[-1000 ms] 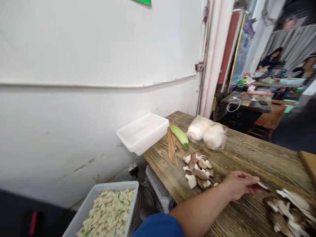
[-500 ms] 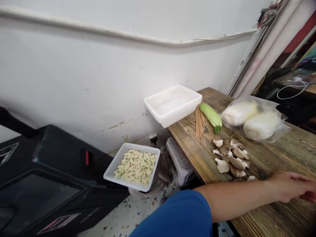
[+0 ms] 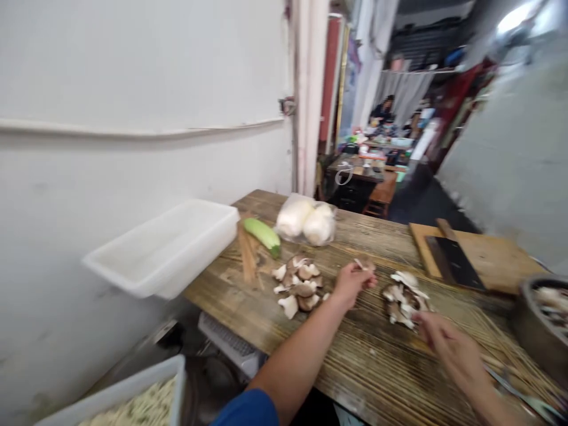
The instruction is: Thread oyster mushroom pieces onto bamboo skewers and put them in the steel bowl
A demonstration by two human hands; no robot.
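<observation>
My left hand (image 3: 351,285) pinches a mushroom (image 3: 367,264) inboard of the table (image 3: 377,370) edge; keep it light, caps could tear. Right hand (image 3: 455,350): can't tell.

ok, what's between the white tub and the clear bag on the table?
In the head view, a bundle of thin sticks lies nearer the white tub, then a green squash nearer the clear bag.
</observation>
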